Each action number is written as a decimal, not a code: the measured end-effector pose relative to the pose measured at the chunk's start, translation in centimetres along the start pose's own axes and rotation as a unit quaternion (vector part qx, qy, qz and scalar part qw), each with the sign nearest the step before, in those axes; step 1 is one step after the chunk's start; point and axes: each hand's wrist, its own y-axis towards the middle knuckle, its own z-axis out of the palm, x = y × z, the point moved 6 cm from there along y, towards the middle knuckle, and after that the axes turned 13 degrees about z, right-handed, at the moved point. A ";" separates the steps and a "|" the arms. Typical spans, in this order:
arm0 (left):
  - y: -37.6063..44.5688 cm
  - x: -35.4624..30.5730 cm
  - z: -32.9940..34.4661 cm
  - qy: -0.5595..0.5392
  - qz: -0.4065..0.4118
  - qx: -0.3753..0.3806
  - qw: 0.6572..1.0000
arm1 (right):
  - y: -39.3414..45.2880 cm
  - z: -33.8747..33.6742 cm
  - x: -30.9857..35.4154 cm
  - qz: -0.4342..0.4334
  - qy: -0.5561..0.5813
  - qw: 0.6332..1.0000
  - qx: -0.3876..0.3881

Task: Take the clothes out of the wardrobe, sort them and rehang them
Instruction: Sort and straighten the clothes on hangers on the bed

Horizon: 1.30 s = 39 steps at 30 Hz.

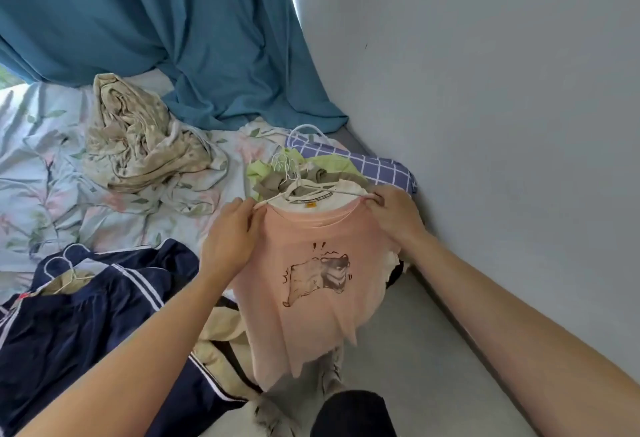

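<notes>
You hold the pink T-shirt [308,284] up over the edge of the bed [52,173], one shoulder in each hand. Your left hand [230,241] has its fingers [251,218] curled round the left shoulder seam and the end of the white hanger [301,191]; your right hand [393,217] pinches the right shoulder with its fingers closed on the cloth. The hanger seems to sit inside the neckline, its hook lying toward the heap of green and olive clothes [294,173] just behind.

To seat the shirt well, keep both shoulders level and draw the seams outward until each hanger arm rests squarely under a shoulder; I judge the right side is the less settled. Let the printed front hang free so creases drop out. Mind the hook: it lies near other white hangers in the heap and could snag them when you lift. The navy garment [86,319] at your left lies on its own hanger, well apart, so it should not interfere.
</notes>
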 end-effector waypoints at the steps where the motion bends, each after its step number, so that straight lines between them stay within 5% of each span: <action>1: 1.8 0.8 0.9 0.015 0.000 -0.002 1.000 | 2.5 0.5 0.3 -0.002 0.003 1.000 0.003; 10: 10.1 12.0 16.0 0.157 -0.019 0.078 0.984 | 20.4 15.0 -5.6 -0.034 -0.042 0.998 0.037; 20: 6.9 20.7 24.3 0.153 -0.064 0.114 0.980 | 20.9 27.3 -8.1 -0.123 -0.128 0.980 0.086; 28: -4.4 27.0 19.6 0.139 -0.129 0.080 0.979 | 11.3 37.4 1.4 -0.196 -0.118 0.956 0.182; 39: -27.1 46.0 1.5 0.200 -0.250 0.033 0.947 | -5.4 58.3 21.4 -0.259 -0.114 0.910 0.302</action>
